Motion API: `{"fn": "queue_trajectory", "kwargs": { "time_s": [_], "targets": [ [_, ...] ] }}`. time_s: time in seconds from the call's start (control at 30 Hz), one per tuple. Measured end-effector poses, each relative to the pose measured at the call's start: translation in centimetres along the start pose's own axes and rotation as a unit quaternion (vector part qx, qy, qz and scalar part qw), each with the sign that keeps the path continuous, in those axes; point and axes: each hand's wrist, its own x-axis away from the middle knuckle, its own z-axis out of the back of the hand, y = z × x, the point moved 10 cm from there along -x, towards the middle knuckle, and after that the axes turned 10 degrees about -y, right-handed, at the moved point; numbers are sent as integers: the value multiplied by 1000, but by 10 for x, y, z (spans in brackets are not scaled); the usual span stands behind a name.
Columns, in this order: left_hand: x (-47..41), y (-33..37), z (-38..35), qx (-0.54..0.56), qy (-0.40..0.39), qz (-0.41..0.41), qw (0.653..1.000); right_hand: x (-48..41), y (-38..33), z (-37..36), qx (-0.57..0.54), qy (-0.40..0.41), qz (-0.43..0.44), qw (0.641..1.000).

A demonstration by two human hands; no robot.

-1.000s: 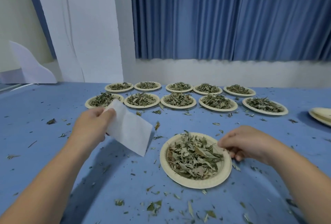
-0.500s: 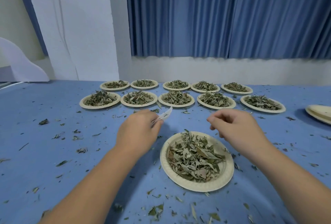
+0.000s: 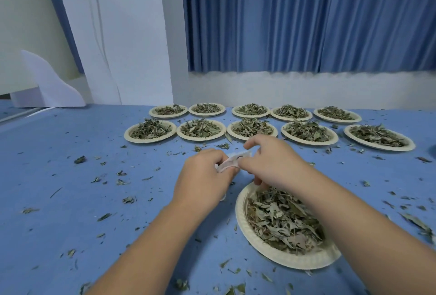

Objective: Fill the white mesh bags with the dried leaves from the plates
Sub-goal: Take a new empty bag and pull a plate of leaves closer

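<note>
Together, the left grip and the right grip both pinch the crumpled white mesh bag with curled fingers, above the blue worktop, just behind the near plate heaped with dried leaves.

Noted matt off-white paper in the near plate, with ribbed rim. Found dried leaves dull and crinkled. Recorded white mesh bag as thin, semi-sheer fabric. Logged table covering as smooth matt blue, curtain as pleated cloth
</note>
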Motion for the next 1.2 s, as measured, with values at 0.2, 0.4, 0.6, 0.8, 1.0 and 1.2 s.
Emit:
{"fn": "queue_trajectory", "kwargs": {
  "time_s": [0.2, 0.4, 0.6, 0.8, 1.0, 1.2],
  "targets": [
    [-2, 2, -7, -3, -18, -2, 1000, -6, 7, -2, -91, -4, 30, 995],
    [3, -9, -17, 106, -95, 42, 989, -6, 9, 9, -86, 48, 38, 994],
    [4, -24, -2, 167, -54, 105, 979, -5, 2, 13, -94, 63, 80, 990],
    [12, -38, -17, 326, -79, 197, 921, -2, -6, 7, -203, 35, 99, 974],
    [13, -46, -20, 425, -42, 233, 874, 3, -17, 4, -95, 34, 126, 987],
    [3, -21, 5, 72, -5, 124, 990, 3, -19, 3, -68, 38, 127, 989]
  ]
}}
